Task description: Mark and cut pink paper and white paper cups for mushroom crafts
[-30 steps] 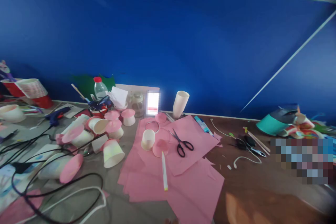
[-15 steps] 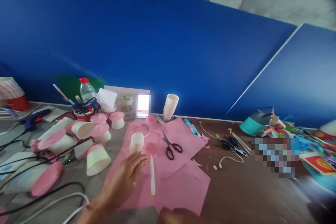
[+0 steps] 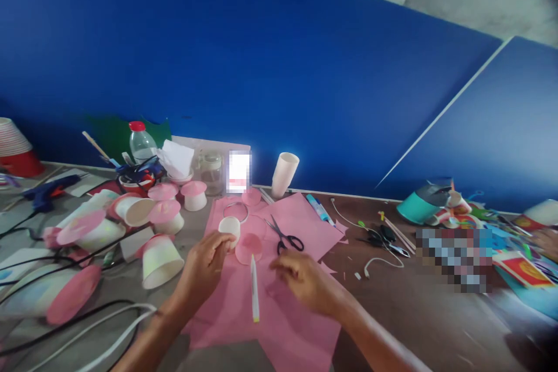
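My left hand (image 3: 210, 257) is at a small white paper cup (image 3: 229, 226), its fingers closed on the cup's lower right rim. My right hand (image 3: 300, 279) hovers over the pink paper (image 3: 305, 328), fingers apart and curled, holding nothing. Between the hands a white marker (image 3: 254, 293) with a yellow end lies on the paper. A pink paper disc (image 3: 249, 249) rests just above the marker's tip. Black-handled scissors (image 3: 285, 236) lie partly open above my right hand. Near the cup is a thin ring (image 3: 236, 212).
Pink-topped cups (image 3: 194, 195) and black cables crowd the left, with a blue glue gun (image 3: 43, 195). A tall white cup stack (image 3: 285, 174) stands by the blue panel. At right are a white cable (image 3: 383, 260) and a teal container (image 3: 418, 204). Another person's hand shows at the far right edge.
My left hand has moved up and closed on the cup. My right hand has come up from the bottom edge over the pink paper. The camera view has shifted slightly.
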`<state>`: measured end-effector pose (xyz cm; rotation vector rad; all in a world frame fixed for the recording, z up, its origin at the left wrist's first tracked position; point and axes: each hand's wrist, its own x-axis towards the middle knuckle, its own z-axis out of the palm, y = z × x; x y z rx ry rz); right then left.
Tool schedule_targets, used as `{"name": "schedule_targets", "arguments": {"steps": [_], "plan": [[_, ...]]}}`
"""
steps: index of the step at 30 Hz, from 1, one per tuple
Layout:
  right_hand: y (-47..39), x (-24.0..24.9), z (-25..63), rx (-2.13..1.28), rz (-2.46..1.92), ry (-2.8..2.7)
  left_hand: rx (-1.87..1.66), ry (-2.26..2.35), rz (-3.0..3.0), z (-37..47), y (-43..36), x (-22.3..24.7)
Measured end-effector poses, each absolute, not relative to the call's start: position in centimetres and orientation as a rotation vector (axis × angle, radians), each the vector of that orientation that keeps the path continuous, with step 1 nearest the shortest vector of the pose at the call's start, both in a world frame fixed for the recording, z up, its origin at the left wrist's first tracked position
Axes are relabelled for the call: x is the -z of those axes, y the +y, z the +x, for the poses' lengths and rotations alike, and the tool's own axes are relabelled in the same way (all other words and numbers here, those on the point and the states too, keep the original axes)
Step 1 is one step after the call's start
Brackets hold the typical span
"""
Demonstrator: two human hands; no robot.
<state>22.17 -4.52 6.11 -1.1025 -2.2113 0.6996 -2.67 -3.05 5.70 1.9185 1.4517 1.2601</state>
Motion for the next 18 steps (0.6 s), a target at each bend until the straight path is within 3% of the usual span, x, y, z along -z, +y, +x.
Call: {"name": "schedule_targets", "arguments": {"steps": [3, 7, 10, 18], "plan": [[-0.5, -5.3, 24.7, -0.55, -1.342, -1.957, -1.384, 1.546, 1.82, -3.1, -1.9, -5.2], [1.1, -3.3, 24.8, -0.555, -1.332, -1.953, -1.472, 1.735, 1.633, -3.8, -0.2, -4.2], [-0.5, -2.5, 23.1, -0.559, -1.108, -2.215, -1.532, 1.759, 1.607, -4.2, 0.8, -2.7], [-3.2, -0.8, 19.6, -0.074, -0.914, -2.736, -1.289, 1.54, 1.642, -3.9, 0.4, 0.7]]}}
